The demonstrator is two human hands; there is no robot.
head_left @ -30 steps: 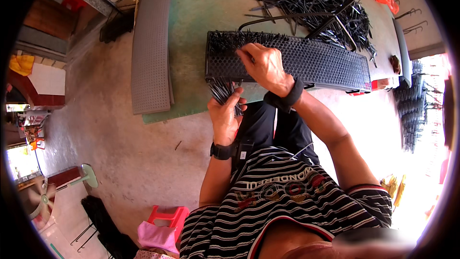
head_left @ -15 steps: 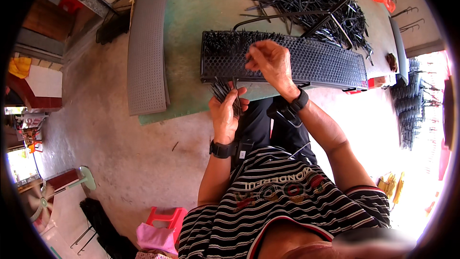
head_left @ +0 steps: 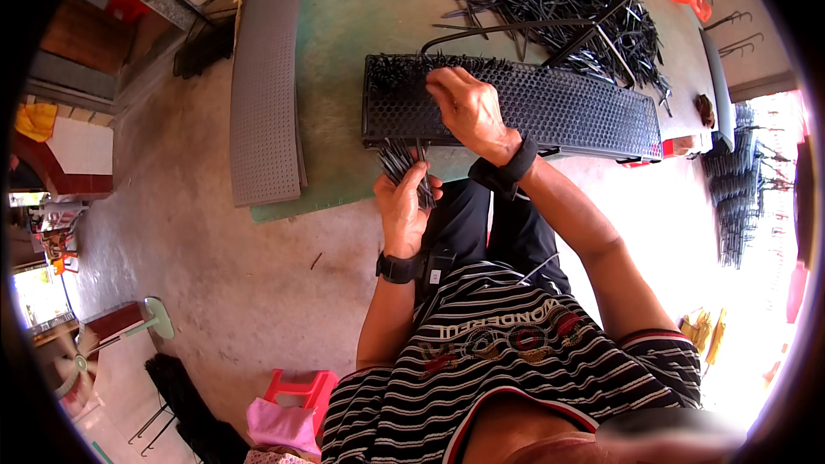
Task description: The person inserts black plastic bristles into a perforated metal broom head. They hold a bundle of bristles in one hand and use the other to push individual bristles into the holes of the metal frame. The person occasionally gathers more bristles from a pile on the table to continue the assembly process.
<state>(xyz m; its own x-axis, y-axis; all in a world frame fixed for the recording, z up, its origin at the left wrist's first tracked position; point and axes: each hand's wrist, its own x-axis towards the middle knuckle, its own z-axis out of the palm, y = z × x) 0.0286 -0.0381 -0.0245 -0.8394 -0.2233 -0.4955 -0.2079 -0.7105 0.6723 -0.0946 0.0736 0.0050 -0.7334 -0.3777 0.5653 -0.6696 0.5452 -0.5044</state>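
The left hand (head_left: 402, 213) grips black sticks (head_left: 397, 161) pointing far and slightly left; the right hand (head_left: 474, 113), fingers curled, contents unclear, is over a black tray (head_left: 584, 107) lying left-to-right on the table (head_left: 339, 120).

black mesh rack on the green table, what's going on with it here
A person's left hand grips a bundle of thin black sticks at the near edge of the black mesh rack. The right hand is over the rack's left part, fingers bent; whether it holds a stick is hidden. Dark pieces crowd the rack's left end, and a loose pile lies beyond it on the green table.
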